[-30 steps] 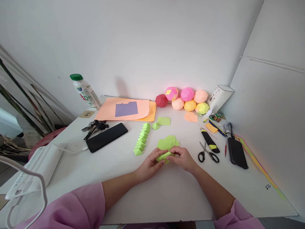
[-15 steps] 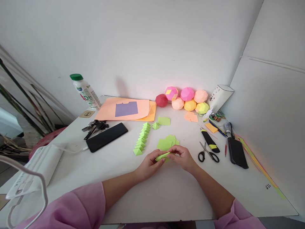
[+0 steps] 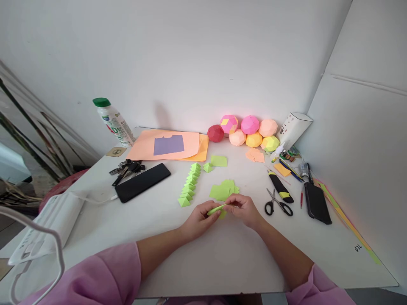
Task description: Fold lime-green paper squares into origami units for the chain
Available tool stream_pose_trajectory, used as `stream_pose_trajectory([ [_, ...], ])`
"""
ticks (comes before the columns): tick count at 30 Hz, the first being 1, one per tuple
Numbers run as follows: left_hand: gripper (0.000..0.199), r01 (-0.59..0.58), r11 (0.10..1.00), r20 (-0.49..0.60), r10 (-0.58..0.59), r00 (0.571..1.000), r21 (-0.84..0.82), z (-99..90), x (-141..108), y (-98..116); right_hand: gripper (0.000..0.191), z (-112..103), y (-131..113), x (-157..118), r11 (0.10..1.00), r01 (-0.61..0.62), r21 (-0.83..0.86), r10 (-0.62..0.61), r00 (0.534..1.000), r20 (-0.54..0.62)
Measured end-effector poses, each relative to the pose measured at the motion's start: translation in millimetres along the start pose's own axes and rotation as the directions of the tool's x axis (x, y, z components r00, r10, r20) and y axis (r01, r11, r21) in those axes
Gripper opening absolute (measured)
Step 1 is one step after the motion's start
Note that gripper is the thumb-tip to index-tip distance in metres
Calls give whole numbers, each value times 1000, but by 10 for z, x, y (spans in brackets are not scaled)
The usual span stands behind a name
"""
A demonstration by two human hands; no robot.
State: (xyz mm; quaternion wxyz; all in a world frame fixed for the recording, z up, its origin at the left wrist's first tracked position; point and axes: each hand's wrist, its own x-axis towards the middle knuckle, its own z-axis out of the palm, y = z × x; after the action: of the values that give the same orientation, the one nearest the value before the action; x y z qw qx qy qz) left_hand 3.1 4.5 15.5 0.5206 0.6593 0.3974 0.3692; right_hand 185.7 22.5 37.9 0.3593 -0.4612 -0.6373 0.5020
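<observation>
Both my hands are drawn in narrow on one green slip (image 3: 215, 210), just on my side of the pile of green sheets (image 3: 219, 192); my left hand (image 3: 197, 219) pinches its left part between thumb and fingers, and my right hand (image 3: 243, 209) pinches near its right end, the fingertips of the two close together; a second ago the slip showed me a broader face, and now I see only a slim band, so I judge that it has been folded over or tipped edge-on and that the work is now at pressing a crease; a bit of green shows beneath my fingers, and I cannot tell whether it belongs to the slip or lies loose; nothing else on the tabletop (image 3: 219, 262) seems to have shifted; left of the pile runs the row of peaked green pieces (image 3: 190, 184), with a single peaked piece (image 3: 207, 167) beyond the pile, beside a flat green sheet (image 3: 219, 161); right of the pile lie the scissors (image 3: 278, 203) and the cutter (image 3: 280, 186); well beyond it sit the faceted paper balls (image 3: 249, 125).
</observation>
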Motion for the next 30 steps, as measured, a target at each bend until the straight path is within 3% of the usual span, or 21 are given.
stream_pose_trajectory([
  [7, 30, 61, 997, 10, -60, 998, -40, -5, -1, 22, 23, -23, -79, -21, 996, 48, -71, -46, 998, 33],
  [13, 30, 68, 996, 13, -68, 998, -53, 2, 2, 24, 19, 18, -81, -30, 967, 216, -136, -201, 973, 113],
  [20, 32, 189, 911, -2, -204, 979, -366, 18, 33, 14, 26, 14, -7, -24, 993, 56, -105, -54, 998, 26],
  [25, 35, 214, 904, 20, -222, 975, -369, 4, 48, 14, 27, 29, 22, -18, 961, 193, -196, -183, 981, 65],
  [30, 39, 189, 905, -36, -219, 975, -382, 12, 57, -35, 33, 44, 101, -26, 981, 127, -149, -124, 992, 32],
])
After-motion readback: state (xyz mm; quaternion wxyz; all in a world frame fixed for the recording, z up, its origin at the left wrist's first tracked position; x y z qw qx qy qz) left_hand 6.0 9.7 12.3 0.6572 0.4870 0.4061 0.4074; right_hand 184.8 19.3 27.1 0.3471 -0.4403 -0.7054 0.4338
